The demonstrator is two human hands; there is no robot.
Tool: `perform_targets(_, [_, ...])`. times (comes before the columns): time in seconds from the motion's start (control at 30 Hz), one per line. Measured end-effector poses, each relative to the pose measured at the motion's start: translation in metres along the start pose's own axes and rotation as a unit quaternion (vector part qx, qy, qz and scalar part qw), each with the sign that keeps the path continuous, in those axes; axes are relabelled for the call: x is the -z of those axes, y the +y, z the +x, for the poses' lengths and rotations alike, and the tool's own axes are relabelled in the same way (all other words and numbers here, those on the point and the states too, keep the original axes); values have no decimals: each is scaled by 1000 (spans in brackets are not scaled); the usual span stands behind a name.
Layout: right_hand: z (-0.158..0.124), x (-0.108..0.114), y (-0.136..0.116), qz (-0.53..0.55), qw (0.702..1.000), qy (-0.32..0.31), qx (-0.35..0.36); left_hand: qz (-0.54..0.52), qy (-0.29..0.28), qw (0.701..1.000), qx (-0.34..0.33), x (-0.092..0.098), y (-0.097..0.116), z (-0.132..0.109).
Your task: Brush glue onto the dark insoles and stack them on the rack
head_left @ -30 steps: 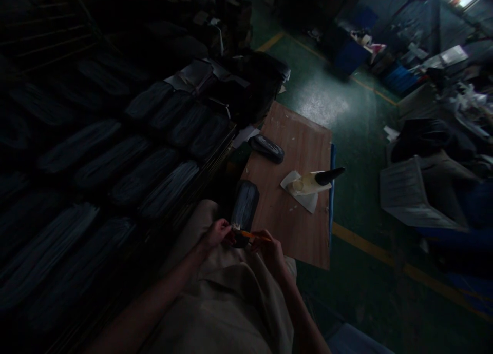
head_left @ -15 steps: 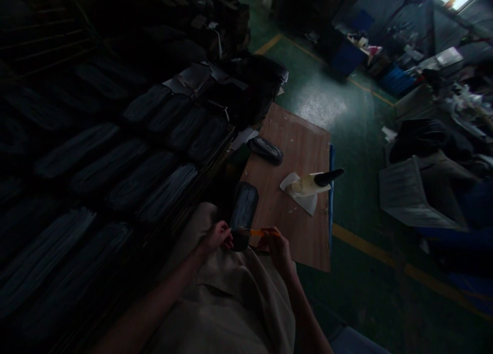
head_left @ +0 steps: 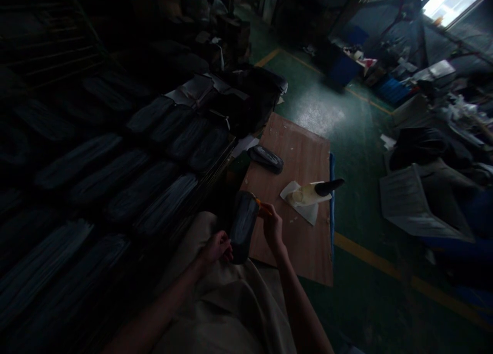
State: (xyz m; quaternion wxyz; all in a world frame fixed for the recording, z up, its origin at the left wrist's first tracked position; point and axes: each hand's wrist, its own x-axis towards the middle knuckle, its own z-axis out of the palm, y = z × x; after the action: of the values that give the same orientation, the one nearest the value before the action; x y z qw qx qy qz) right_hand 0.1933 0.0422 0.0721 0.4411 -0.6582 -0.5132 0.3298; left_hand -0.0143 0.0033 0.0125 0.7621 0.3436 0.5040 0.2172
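Observation:
A dark, long, rounded shoe sole [head_left: 245, 220] lies lengthwise above my lap, its far end beside the wooden board's edge. My left hand [head_left: 220, 247] is closed at the near left edge of the sole, gripping it. An orange-handled brush [head_left: 263, 208] is pinched in my right hand [head_left: 272, 225], with its tip at the sole's far right edge. Further off on the board [head_left: 296, 149] sit dark soles [head_left: 265, 158], which seem to be stacked. To the right, a cream container [head_left: 308, 194] with a black tapered part [head_left: 329, 187] rests on white paper [head_left: 309, 213].
Rows of dark soles with pale streaks [head_left: 111, 174] fill the rack at left. Dark bundles [head_left: 265, 82] stand beyond the board. At right are a grey bin [head_left: 419, 205], blue crates [head_left: 391, 90] and piled scrap. Yellow lines [head_left: 362, 249] cross the green floor [head_left: 319, 105].
My right hand has moved the brush from the sole's near end away to its far end. My left hand stays at the near end. The view has tilted up slightly.

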Motion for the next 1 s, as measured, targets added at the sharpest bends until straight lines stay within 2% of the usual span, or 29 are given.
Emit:
perform_targets(0.1, [4, -5, 9, -44, 998, -39, 14, -8, -5, 1000, 1, 0, 1, 0])
perform_targets(0.2, [-5, -1, 11, -66, 995, -66, 19, -8, 3, 1000, 7, 0, 3, 0])
perform_targets(0.33, [-20, 13, -1, -20, 996, -83, -23, -2, 15, 1000, 10, -2, 4, -2])
perform_targets(0.5, [-20, 23, -14, 30, 998, -2, -62, 6, 21, 1000, 6, -3, 8, -5])
perform_targets(0.6, [-23, 18, -14, 27, 998, -1, -52, 9, 20, 1000, 6, -3, 13, -8])
perform_targets(0.77, [-62, 14, -10, -5, 997, -30, -68, 9, 21, 1000, 13, -2, 19, -12])
perform_targets(0.9, [-102, 17, -16, -16, 995, -46, -89, -4, 19, 1000, 9, 0, 13, -9])
perform_targets(1.0, [-121, 18, -24, -28, 994, -44, -101, -23, 11, 1000, 15, -1, 7, -3])
